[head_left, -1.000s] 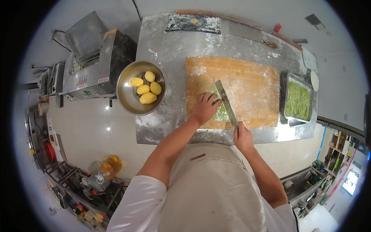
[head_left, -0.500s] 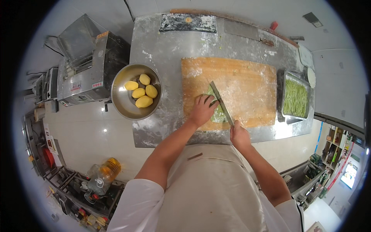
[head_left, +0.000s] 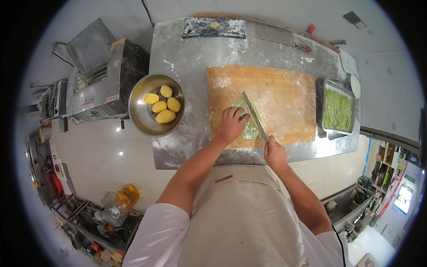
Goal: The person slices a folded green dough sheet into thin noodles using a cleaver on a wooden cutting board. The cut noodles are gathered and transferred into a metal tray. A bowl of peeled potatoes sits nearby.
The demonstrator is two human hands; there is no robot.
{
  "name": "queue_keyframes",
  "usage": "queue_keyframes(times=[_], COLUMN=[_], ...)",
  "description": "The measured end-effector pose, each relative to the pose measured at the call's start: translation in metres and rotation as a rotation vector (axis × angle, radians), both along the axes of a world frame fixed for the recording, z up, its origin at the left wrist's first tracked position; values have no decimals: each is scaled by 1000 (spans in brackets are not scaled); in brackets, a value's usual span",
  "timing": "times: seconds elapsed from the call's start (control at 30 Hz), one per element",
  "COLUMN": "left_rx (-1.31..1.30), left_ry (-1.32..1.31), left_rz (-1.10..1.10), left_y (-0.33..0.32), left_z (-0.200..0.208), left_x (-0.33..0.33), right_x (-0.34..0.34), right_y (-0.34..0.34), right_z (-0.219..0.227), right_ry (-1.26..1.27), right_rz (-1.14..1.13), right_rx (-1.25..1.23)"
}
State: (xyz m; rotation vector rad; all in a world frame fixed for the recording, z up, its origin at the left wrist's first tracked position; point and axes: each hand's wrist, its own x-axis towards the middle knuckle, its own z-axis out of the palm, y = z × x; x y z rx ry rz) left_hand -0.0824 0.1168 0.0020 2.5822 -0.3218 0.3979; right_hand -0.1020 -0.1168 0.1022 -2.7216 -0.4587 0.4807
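A folded sheet of green dough (head_left: 250, 129) lies on the floury wooden board (head_left: 284, 98), near its left end. My left hand (head_left: 231, 124) presses on it from the left, fingers bent and close to the blade. In my right hand (head_left: 275, 152) is the handle of a long kitchen knife (head_left: 252, 112), its tip pointing away and slightly left. The blade runs over the dough along its right side. My left hand hides part of the dough; whether the edge is in the dough cannot be made out.
Left of the board stands a steel bowl (head_left: 134, 120) with several peeled potatoes (head_left: 165, 117). To the right, a metal tray (head_left: 325, 130) holds green noodles (head_left: 337, 110). A floury dark slab (head_left: 213, 28) sits at the steel table's (head_left: 191, 58) back. A metal machine (head_left: 95, 84) stands far left.
The knife has shifted slightly left and stands a little further off my fingers, with more green showing between them. My left hand has moved slightly left over the dough.
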Motion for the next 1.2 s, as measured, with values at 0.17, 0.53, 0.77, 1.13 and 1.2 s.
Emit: queue_keyframes(times=[0.17, 0.53, 0.77, 1.13, 1.2], left_rx=[-11, -38, -39, -50, -38], left_ry=[12, 7, -23, -1, -4], left_rz=[-9, -16, -1, 2, 6], left_y=[1, -1, 1, 2, 3], left_z=[3, 1, 9, 6, 4], left_x=[-1, -3, -1, -4, -3], right_x=[-12, -6, 3, -15, -12], right_y=[-2, 15, 8, 5, 9], right_z=[10, -19, -15, 5, 1], right_ry=[80, 66, -5, 127, 139], right_rz=[9, -34, -4, -20, -23], right_rx=[-61, -54, 13, -77, -69])
